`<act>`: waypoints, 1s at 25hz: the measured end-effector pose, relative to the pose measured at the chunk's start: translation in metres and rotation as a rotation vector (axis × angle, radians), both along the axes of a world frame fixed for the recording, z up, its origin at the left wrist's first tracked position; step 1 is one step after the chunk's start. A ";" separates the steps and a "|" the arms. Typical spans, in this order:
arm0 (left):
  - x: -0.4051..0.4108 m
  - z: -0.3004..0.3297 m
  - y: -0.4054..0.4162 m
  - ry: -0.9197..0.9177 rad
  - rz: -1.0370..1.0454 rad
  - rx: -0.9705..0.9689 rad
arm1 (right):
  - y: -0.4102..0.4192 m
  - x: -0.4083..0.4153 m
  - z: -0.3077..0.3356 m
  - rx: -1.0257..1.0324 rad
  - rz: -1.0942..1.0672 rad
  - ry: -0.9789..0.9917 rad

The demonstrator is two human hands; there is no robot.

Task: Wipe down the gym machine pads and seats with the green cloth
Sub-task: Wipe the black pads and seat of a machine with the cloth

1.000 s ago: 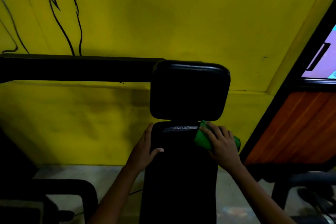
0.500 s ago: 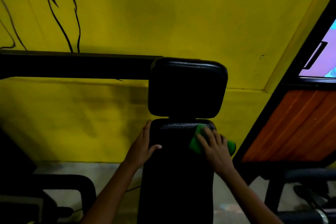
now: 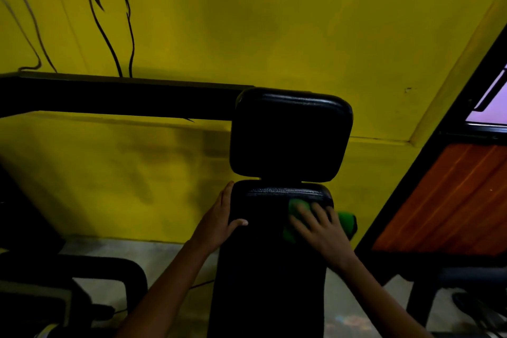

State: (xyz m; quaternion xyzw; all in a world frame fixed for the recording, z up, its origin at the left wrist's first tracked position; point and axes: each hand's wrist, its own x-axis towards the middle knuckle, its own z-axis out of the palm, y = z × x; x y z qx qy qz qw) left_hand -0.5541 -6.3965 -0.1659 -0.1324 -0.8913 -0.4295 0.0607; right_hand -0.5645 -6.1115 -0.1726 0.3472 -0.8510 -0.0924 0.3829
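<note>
A black back pad (image 3: 269, 269) rises in front of me, with a square black head pad (image 3: 290, 134) above it. My right hand (image 3: 319, 228) presses the green cloth (image 3: 346, 221) flat against the upper right part of the back pad; the cloth sticks out past the pad's right edge and also shows above my fingers. My left hand (image 3: 219, 221) grips the pad's left edge, thumb lying across the front face.
A thick black frame bar (image 3: 118, 97) runs left from the head pad. Behind stands a yellow wall (image 3: 274, 22). To the right are an orange wooden panel (image 3: 452, 195) and a dark frame. More black machine parts (image 3: 90, 271) sit low at left.
My right hand has slid the green cloth leftward from the pad's right edge onto its front face. My left hand has kept its grip on the left edge.
</note>
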 end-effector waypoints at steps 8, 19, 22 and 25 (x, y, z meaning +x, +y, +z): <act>0.002 0.003 0.003 0.026 0.024 -0.060 | -0.006 -0.001 -0.036 0.176 0.184 0.025; -0.001 0.002 0.002 0.021 0.033 -0.067 | -0.031 -0.004 -0.015 -0.022 0.074 -0.070; -0.001 0.002 0.002 0.021 0.032 -0.069 | -0.021 -0.001 -0.036 0.234 0.209 -0.084; -0.001 0.006 0.000 0.005 0.020 -0.059 | -0.042 -0.009 0.005 0.113 0.135 -0.018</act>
